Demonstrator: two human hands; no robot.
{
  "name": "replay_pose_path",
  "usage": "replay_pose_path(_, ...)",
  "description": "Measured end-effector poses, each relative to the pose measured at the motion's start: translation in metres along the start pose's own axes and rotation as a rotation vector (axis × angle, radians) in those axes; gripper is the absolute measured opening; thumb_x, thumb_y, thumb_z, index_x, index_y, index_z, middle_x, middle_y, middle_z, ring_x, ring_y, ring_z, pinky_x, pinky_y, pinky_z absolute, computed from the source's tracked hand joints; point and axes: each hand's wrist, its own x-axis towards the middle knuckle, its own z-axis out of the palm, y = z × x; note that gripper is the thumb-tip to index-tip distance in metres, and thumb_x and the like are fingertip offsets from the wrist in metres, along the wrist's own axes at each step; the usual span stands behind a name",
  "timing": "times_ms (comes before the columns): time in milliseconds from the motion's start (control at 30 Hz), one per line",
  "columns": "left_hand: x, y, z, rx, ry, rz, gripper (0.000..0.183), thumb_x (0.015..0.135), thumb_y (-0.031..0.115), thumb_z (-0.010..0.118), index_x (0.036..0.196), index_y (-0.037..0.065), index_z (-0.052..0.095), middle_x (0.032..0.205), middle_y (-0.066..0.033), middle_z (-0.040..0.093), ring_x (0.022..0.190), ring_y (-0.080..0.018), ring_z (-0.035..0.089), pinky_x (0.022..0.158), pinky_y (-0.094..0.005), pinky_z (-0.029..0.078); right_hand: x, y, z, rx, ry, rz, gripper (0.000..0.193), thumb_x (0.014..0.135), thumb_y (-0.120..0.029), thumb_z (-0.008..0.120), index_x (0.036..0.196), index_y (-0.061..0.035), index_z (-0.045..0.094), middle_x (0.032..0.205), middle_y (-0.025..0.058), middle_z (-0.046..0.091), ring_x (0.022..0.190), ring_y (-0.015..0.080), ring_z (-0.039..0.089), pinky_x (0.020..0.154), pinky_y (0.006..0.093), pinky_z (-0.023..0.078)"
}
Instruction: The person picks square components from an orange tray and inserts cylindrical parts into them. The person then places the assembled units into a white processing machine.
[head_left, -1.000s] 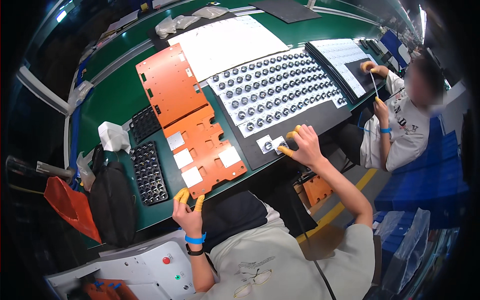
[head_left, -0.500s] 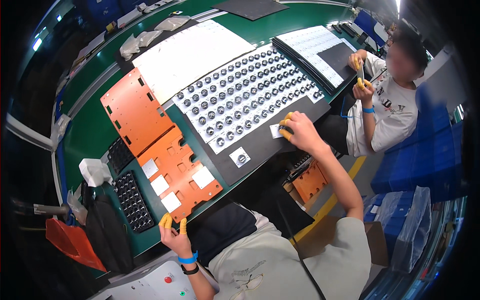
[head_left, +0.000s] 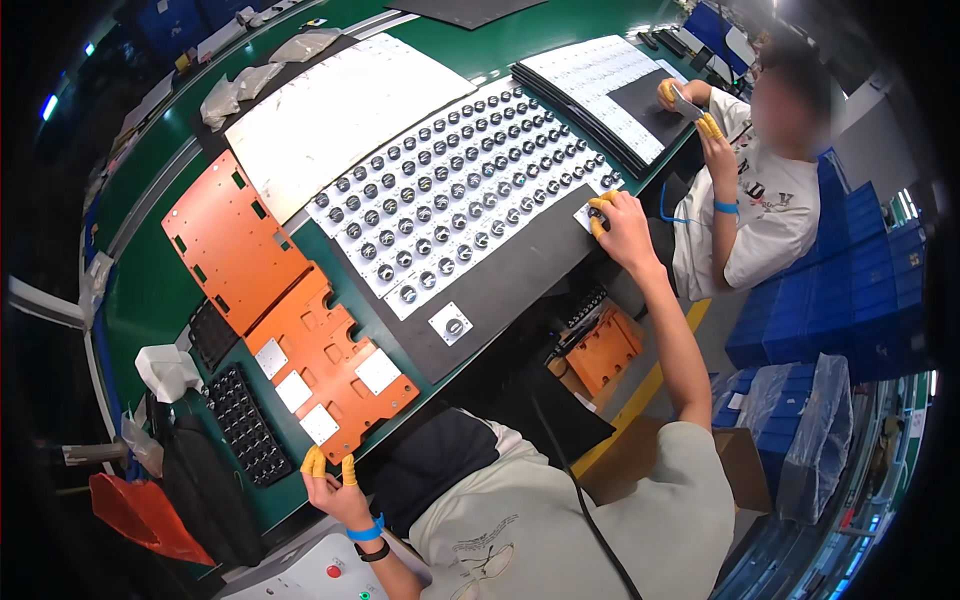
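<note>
My right hand [head_left: 626,230], with yellow finger covers, grips a small white square plate [head_left: 586,217] over the near right end of the dark mat [head_left: 500,265]. Fingers hide part of it, though something dark shows on top. Beside it lie several rows of white plates with round black parts [head_left: 440,205]. One such plate [head_left: 451,324] sits apart at the mat's left end. My left hand [head_left: 338,492], also in yellow finger covers, has its fingers apart at the near corner of the orange fixture [head_left: 335,390]. White square plates [head_left: 319,424] rest on that fixture.
Left of the fixture is a black tray of round parts [head_left: 247,425], near a white block [head_left: 168,372]. A large white sheet [head_left: 340,100] lies behind. On the right, a co-worker [head_left: 765,215] handles a thin piece beside stacked white-and-black sheets [head_left: 590,85].
My right hand has moved right along the mat with the plate, close to the end of the rows. My left hand stays by the fixture's corner. The view has shifted slightly; the co-worker's hands have moved.
</note>
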Motion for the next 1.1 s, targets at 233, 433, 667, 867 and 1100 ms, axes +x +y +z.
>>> replay_pose_path(233,0.0,-0.001,0.0,0.026,0.0,0.007,0.047,0.075,0.019,0.087,0.114,-0.001,0.069,0.111,-0.0075,0.065,0.057,-0.0085,0.037,0.046,-0.0232,0.026,0.009,0.017,0.009,-0.154,0.086,-0.021,0.027,0.074,-0.009,0.073,0.099,-0.0009,0.069,0.097,0.0128,0.063,0.099,0.031,0.057,0.094,0.0427,0.044)
replay_pose_path(433,0.001,0.002,0.0,0.023,0.005,-0.001,0.048,0.075,0.02,0.086,0.114,-0.002,0.069,0.111,-0.0078,0.065,0.056,-0.0091,0.035,0.046,-0.0238,0.025,0.02,0.023,0.018,-0.188,0.154,-0.065,0.025,0.074,-0.01,0.074,0.098,-0.0031,0.071,0.096,0.0117,0.062,0.1,0.0297,0.055,0.095,0.0419,0.043)
replay_pose_path(667,0.0,0.003,0.001,0.03,0.023,0.017,0.048,0.075,0.022,0.087,0.112,-0.002,0.069,0.11,-0.0088,0.066,0.054,-0.0105,0.034,0.046,-0.0244,0.026,0.027,0.026,0.017,-0.185,0.126,-0.053,0.026,0.075,-0.009,0.074,0.1,-0.0031,0.072,0.099,0.0126,0.062,0.101,0.0305,0.054,0.095,0.042,0.043)
replay_pose_path(867,0.001,0.007,-0.001,0.024,-0.002,0.002,0.049,0.076,0.023,0.086,0.113,-0.002,0.068,0.111,-0.0092,0.066,0.054,-0.0108,0.036,0.045,-0.0242,0.027,0.03,0.014,0.017,-0.22,0.181,-0.036,0.031,0.075,-0.01,0.074,0.105,-0.0031,0.071,0.102,0.0126,0.062,0.105,0.0306,0.054,0.095,0.0426,0.043)
replay_pose_path(1100,0.004,0.02,-0.004,0.044,-0.029,-0.066,0.048,0.075,0.02,0.086,0.115,-0.001,0.067,0.112,-0.0086,0.065,0.057,-0.0127,0.037,0.048,-0.0252,0.032,0.003,-0.133,0.008,0.379,0.041,-0.153,0.02,0.077,-0.012,0.08,0.088,-0.0026,0.067,0.09,0.0122,0.063,0.083,0.0307,0.06,0.072,0.0393,0.05)
